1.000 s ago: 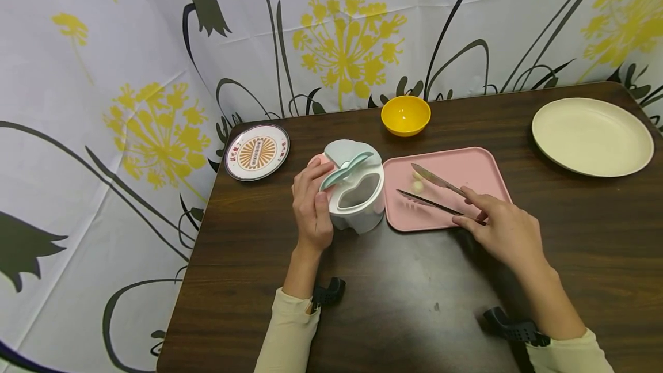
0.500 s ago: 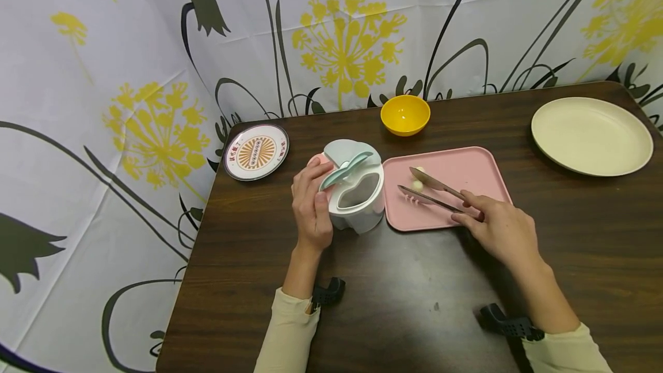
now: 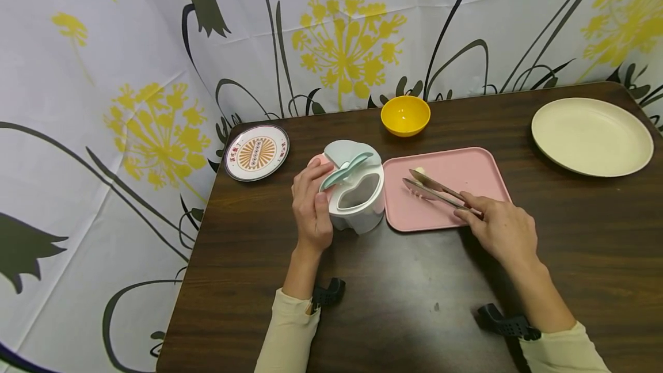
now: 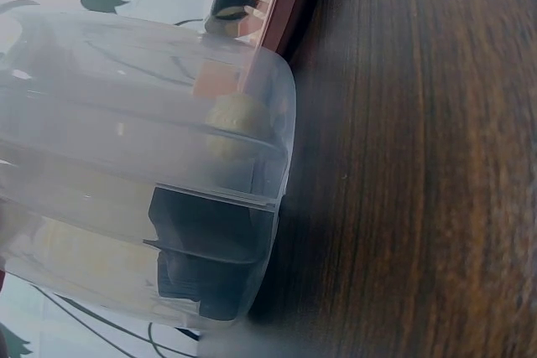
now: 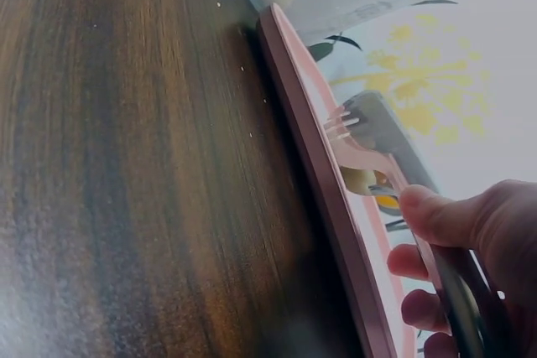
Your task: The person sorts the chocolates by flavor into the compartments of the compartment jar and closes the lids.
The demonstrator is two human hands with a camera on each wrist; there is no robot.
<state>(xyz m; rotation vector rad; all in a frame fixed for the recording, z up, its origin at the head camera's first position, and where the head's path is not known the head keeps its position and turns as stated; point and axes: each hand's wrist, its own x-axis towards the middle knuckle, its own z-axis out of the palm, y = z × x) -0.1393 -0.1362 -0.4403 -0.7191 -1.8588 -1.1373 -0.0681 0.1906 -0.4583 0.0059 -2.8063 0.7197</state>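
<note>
My right hand (image 3: 499,226) grips metal serving tongs (image 3: 434,183) by the arms, above the pink tray (image 3: 473,168). One tong end is pronged; the other is flat. A small pale ball-shaped piece (image 3: 420,171) lies at the tong tips, partly hidden; in the right wrist view a pale piece (image 5: 357,179) shows behind the prongs. Whether the tongs touch it I cannot tell. My left hand (image 3: 311,203) rests around the left side of a white lidded container (image 3: 365,219) with a mint green spoon (image 3: 346,172) on top. A pale round piece (image 4: 237,123) shows through its cloudy wall.
A yellow bowl (image 3: 406,115) stands behind the container and tray. A patterned white plate (image 3: 257,153) lies at the back left, a large cream oval plate (image 3: 593,137) at the right. The container stands close against the tray's left edge.
The tongs' arms have drawn closer together, and their tips have shifted slightly around the pale piece. My left hand and the container have stayed put.
</note>
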